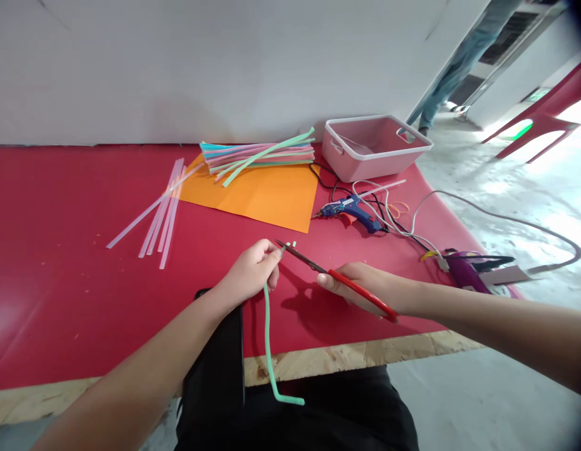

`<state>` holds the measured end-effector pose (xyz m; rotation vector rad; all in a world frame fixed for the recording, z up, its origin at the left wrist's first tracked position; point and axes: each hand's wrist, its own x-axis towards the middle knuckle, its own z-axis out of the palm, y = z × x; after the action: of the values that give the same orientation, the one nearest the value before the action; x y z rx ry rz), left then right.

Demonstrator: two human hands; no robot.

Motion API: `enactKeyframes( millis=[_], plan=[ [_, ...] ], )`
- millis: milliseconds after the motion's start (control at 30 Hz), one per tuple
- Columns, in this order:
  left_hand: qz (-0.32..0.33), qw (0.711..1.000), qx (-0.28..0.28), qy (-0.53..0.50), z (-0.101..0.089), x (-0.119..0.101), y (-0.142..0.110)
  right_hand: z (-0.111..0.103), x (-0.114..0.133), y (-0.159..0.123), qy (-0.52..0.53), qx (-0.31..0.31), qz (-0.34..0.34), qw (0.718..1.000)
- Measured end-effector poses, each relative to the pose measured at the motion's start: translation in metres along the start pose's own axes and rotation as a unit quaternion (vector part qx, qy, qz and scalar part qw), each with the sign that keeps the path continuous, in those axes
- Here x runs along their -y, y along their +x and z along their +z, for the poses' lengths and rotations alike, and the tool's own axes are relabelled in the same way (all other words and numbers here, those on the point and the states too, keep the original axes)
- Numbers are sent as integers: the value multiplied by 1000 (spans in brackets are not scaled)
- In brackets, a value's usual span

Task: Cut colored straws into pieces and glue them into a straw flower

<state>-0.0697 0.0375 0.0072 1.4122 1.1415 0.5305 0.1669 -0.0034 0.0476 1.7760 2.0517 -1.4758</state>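
Note:
My left hand (255, 270) pinches a light green pipe cleaner (268, 338) near its top end. The rest of it hangs down past the table edge and bends to the right at the bottom. In my right hand (353, 285) are scissors (360, 293) with red handles, their blades reaching left to the green tip beside my left fingers. Small green cut pieces (294, 243) show by the blade tips. Behind my hands, a bundle of coloured pipe cleaners (262, 156) lies on an orange sheet (252, 194), with a green one slanting across the top.
Clear glue sticks (163, 219) lie at the left on the red table (83, 313). A blue glue gun (351, 210), tangled cables and a pink basket (375, 153) are at the right. A purple object (466, 270) sits near the right edge. A person's leg (447, 81) and a red chair (539, 116) stand beyond.

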Motion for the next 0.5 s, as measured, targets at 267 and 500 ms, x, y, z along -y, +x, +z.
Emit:
enactKeyframes(
  millis=[267, 500],
  plan=[
    [9, 1000, 4, 11, -1, 1, -1, 4, 4, 1, -10, 2, 12, 1000],
    [-10, 998, -11, -57, 1, -2, 0, -11, 16, -16, 73, 51, 1, 996]
  ],
)
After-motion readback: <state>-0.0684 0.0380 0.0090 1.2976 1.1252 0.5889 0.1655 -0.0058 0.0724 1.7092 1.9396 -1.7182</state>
